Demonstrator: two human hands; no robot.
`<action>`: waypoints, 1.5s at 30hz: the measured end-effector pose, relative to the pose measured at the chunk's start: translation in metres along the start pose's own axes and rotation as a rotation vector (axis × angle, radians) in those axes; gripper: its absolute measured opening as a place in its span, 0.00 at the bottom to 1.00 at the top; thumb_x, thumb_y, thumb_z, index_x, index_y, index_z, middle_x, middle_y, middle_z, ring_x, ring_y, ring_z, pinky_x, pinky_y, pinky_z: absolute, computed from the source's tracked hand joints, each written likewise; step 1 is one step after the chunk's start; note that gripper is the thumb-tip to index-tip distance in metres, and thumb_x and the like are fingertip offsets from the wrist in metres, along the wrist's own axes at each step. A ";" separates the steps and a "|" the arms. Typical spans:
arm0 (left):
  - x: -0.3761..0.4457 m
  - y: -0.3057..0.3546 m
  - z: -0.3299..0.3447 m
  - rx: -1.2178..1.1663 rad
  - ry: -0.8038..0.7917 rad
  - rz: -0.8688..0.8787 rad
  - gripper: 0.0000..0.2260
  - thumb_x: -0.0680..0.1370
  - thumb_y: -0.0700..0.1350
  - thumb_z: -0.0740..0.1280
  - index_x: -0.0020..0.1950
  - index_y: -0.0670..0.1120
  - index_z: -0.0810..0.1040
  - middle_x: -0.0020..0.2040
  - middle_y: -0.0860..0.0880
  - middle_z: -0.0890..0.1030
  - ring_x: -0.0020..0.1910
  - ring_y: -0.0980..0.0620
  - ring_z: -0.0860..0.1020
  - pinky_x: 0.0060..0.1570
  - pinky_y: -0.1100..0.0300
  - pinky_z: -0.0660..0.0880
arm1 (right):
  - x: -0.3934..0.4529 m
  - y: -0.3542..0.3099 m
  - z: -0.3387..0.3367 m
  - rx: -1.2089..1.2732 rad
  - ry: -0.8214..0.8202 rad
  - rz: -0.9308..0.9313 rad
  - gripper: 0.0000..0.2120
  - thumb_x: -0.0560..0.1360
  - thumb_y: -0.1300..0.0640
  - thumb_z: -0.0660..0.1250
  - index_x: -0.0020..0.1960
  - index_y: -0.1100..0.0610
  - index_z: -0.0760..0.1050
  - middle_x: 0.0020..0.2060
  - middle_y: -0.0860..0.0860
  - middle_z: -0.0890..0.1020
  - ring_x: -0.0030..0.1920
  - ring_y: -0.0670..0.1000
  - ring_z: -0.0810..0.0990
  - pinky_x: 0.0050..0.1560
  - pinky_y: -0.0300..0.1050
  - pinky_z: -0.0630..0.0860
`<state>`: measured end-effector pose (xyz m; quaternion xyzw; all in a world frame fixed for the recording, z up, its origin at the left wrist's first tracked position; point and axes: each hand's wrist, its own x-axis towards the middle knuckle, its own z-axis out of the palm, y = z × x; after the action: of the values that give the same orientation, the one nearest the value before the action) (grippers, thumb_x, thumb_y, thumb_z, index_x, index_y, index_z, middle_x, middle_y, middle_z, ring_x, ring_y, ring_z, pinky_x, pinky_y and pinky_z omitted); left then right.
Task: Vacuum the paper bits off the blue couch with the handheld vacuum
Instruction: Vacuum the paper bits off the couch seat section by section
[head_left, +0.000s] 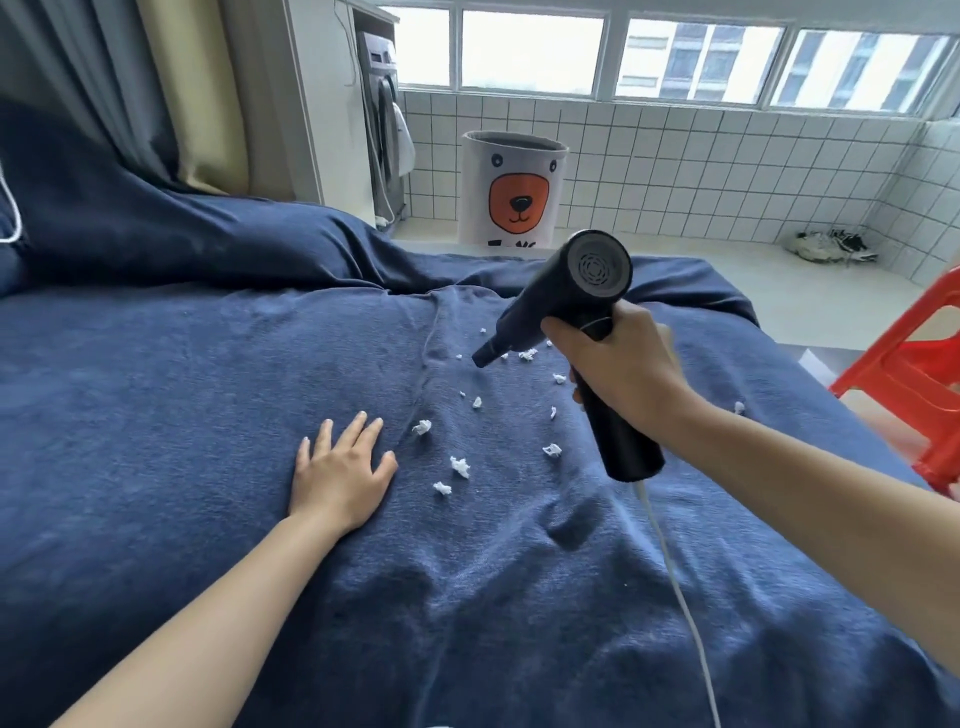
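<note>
Several paper bits (460, 466) on couch (156, 415); bear hamper (511, 189), red chair (914, 374) beyond.

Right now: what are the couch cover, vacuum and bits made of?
Couch cover: looks like terry or plush fabric, matte, with soft nap and creases. Vacuum: seemingly hard plastic, black, slight sheen, moulded vent rings. Bits: thin white paper or tissue, crumpled.

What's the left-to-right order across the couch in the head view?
Left hand flat on the blue couch → paper bits → handheld vacuum gripped by right hand → red chair.
</note>
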<state>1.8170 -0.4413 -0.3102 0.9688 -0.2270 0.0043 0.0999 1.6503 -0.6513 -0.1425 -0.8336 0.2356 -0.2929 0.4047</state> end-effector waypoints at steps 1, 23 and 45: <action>0.000 0.000 0.000 0.002 -0.003 0.001 0.26 0.80 0.61 0.51 0.78 0.57 0.54 0.79 0.58 0.52 0.78 0.47 0.49 0.76 0.47 0.46 | 0.001 0.000 0.002 0.014 -0.005 0.017 0.10 0.75 0.47 0.73 0.41 0.53 0.77 0.29 0.50 0.81 0.24 0.50 0.81 0.36 0.55 0.84; -0.023 -0.006 0.002 -0.013 0.019 0.059 0.24 0.82 0.55 0.51 0.78 0.53 0.57 0.79 0.53 0.56 0.78 0.47 0.52 0.76 0.50 0.48 | -0.059 -0.027 -0.023 0.107 -0.124 0.037 0.11 0.75 0.50 0.74 0.39 0.55 0.77 0.28 0.54 0.82 0.25 0.52 0.81 0.30 0.47 0.81; -0.027 -0.007 0.005 -0.074 0.116 0.057 0.22 0.80 0.52 0.58 0.74 0.51 0.67 0.76 0.51 0.65 0.76 0.47 0.59 0.75 0.50 0.54 | -0.071 -0.034 -0.045 0.104 -0.305 0.000 0.12 0.75 0.51 0.74 0.38 0.55 0.76 0.27 0.54 0.81 0.25 0.53 0.80 0.29 0.45 0.80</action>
<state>1.7956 -0.4244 -0.3180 0.9557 -0.2481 0.0547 0.1485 1.5742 -0.6111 -0.1134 -0.8464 0.1558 -0.1748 0.4783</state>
